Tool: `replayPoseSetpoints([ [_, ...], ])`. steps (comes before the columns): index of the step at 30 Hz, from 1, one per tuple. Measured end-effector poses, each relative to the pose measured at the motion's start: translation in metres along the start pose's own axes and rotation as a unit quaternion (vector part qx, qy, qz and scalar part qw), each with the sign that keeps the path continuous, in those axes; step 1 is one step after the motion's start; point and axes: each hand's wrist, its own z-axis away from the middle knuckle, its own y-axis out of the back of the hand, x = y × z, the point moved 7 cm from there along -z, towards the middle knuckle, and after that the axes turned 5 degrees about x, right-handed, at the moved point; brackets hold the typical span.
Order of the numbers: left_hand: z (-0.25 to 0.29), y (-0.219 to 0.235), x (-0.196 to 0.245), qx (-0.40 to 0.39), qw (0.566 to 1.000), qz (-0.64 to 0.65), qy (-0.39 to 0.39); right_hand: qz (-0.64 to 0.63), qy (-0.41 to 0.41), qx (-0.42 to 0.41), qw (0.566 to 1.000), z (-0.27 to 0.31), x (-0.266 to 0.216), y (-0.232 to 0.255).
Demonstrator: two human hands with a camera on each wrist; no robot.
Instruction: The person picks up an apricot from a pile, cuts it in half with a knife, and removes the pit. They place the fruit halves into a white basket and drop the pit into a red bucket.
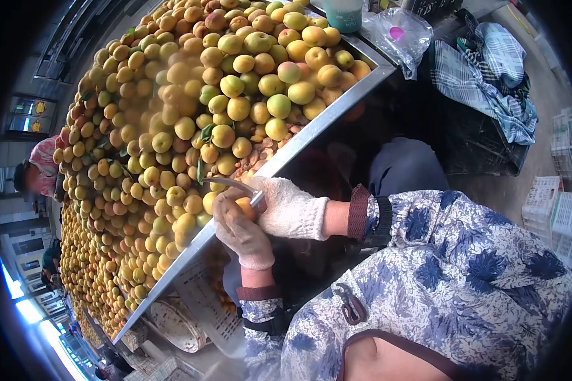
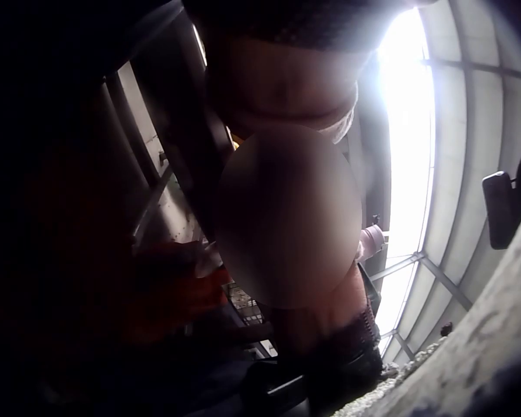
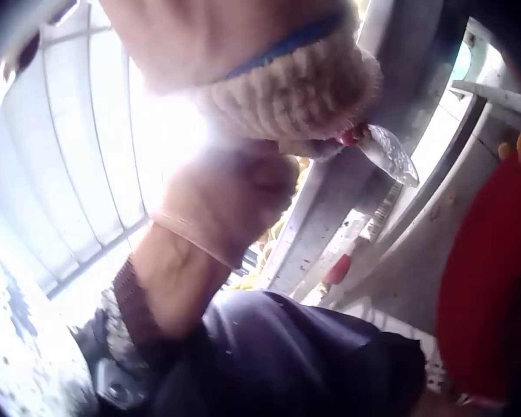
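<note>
My left hand (image 1: 240,230), in a thin tan glove, holds an apricot (image 1: 246,207) at the metal rim of the fruit table. Right beside it my right hand (image 1: 289,206), in a white knitted glove, grips a curved knife (image 1: 227,183) with a thin metal blade. The two hands meet around the fruit, which is partly covered by fingers. In the right wrist view a shiny metal piece (image 3: 387,155) with a red part juts from the knitted glove. The left wrist view is dark, with a blurred patch over its middle.
A large heap of apricots (image 1: 235,89) fills the table, bounded by a metal rim (image 1: 327,117). Cut pieces (image 1: 254,157) lie near it. A clear plastic bag (image 1: 403,35), a plaid cloth (image 1: 483,82) and white crates (image 1: 543,203) are around. Another person (image 1: 41,166) is across the heap.
</note>
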Motion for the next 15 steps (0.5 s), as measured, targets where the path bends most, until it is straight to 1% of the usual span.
replayPoseSetpoints([
  [1, -0.003, 0.002, 0.000, 0.010, 1.000, 0.004, -0.004, -0.044, -0.008, -0.036, 0.998, -0.001, 0.000, -0.003],
  [2, -0.005, 0.001, 0.002, -0.022, 0.999, 0.020, -0.020, -0.132, -0.061, -0.086, 0.986, 0.001, -0.003, -0.007],
  [3, -0.007, 0.000, 0.004, -0.054, 0.997, 0.035, -0.035, -0.177, -0.194, -0.155, 0.953, 0.015, -0.009, -0.003],
  [4, -0.006, 0.000, -0.003, -0.066, 0.996, 0.060, -0.014, -0.233, -0.216, -0.190, 0.929, 0.017, -0.004, -0.007],
  [5, -0.006, 0.000, -0.005, -0.053, 0.996, 0.066, -0.013, -0.287, -0.240, -0.225, 0.900, 0.021, -0.004, -0.011],
  [6, -0.004, 0.000, -0.014, -0.042, 0.995, 0.081, 0.048, -0.275, -0.239, -0.229, 0.903, 0.025, -0.004, -0.011],
  [7, -0.002, 0.000, -0.026, -0.030, 0.989, 0.095, 0.108, -0.297, -0.243, -0.220, 0.897, 0.029, -0.008, -0.012],
  [8, 0.006, -0.007, -0.053, -0.013, 0.943, 0.244, 0.225, -0.319, -0.246, -0.213, 0.890, 0.034, -0.014, -0.015],
  [9, 0.009, -0.011, -0.054, 0.006, 0.870, 0.387, 0.304, -0.341, -0.242, -0.179, 0.891, 0.037, -0.012, -0.019],
  [11, 0.007, -0.013, -0.057, 0.069, 0.854, 0.379, 0.350, -0.387, -0.242, -0.143, 0.878, 0.044, -0.019, -0.017],
  [12, 0.015, -0.020, -0.054, 0.096, 0.770, 0.447, 0.445, -0.350, -0.250, -0.104, 0.897, 0.046, -0.020, -0.010],
  [13, 0.017, -0.020, -0.052, 0.077, 0.757, 0.455, 0.463, -0.285, -0.191, -0.080, 0.936, 0.044, -0.029, -0.002],
  [15, 0.016, -0.023, -0.052, 0.043, 0.717, 0.533, 0.446, -0.190, -0.109, 0.045, 0.975, 0.042, -0.016, 0.005],
])
